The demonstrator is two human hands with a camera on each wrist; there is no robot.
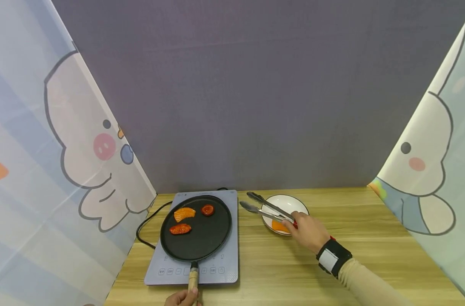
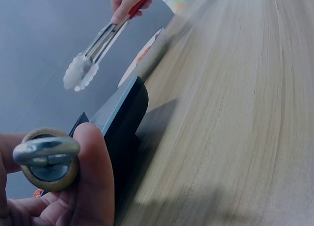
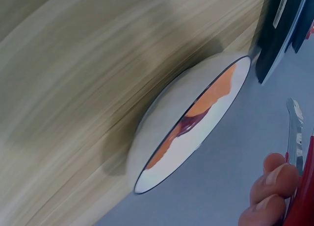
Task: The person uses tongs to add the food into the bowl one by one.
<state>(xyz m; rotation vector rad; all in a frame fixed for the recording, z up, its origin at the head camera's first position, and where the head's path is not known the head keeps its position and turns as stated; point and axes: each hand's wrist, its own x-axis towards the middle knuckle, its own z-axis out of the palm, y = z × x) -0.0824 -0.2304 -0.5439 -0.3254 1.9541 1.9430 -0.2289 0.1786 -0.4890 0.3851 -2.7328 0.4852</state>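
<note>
My left hand (image 1: 181, 298) grips the wooden handle (image 1: 193, 281) of a round black pan (image 1: 201, 238); the handle's metal ring end (image 2: 46, 150) shows in the left wrist view. In the pan lie two orange-red pieces (image 1: 184, 214) (image 1: 180, 229) and a small round red one (image 1: 207, 210). My right hand (image 1: 309, 231) holds red-handled metal tongs (image 1: 272, 208) above a white bowl (image 1: 287, 204), their tips spread and pointing left with nothing between them. Orange pieces (image 3: 214, 94) and a dark purplish piece (image 3: 192, 123) lie in the bowl.
Beneath the pan is a pale induction cooker (image 1: 232, 255) with a black cable (image 1: 144, 225) at its left. The wooden table (image 1: 278, 272) meets a grey backdrop (image 1: 236, 97) behind, and printed cartoon curtains (image 1: 37, 170) (image 1: 446, 191) stand on both sides.
</note>
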